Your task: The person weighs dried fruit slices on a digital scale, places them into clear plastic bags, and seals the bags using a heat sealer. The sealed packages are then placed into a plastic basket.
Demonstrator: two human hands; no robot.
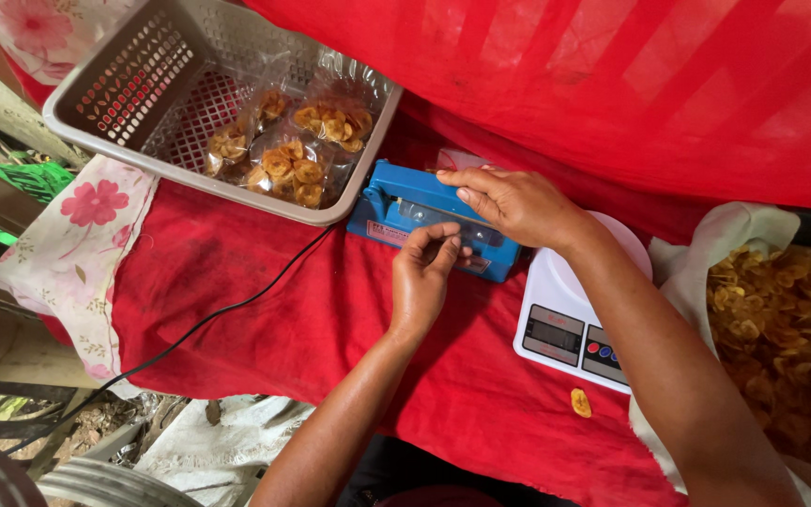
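Observation:
A blue heat sealer (396, 202) lies on the red cloth (265, 319) in the middle. My left hand (424, 272) pinches the edge of a clear plastic bag (466, 235) laid across the sealer's front. My right hand (513, 202) rests palm down on the sealer's bar, pressing it onto the bag. Most of the bag is hidden under my hands.
A grey plastic basket (124, 84) at the back left holds several sealed bags of yellow chips (298, 160). A white kitchen scale (565, 329) sits right of the sealer, one loose chip (581, 403) before it. An open sack of chips (772, 319) stands far right. A black cord (190, 333) trails left.

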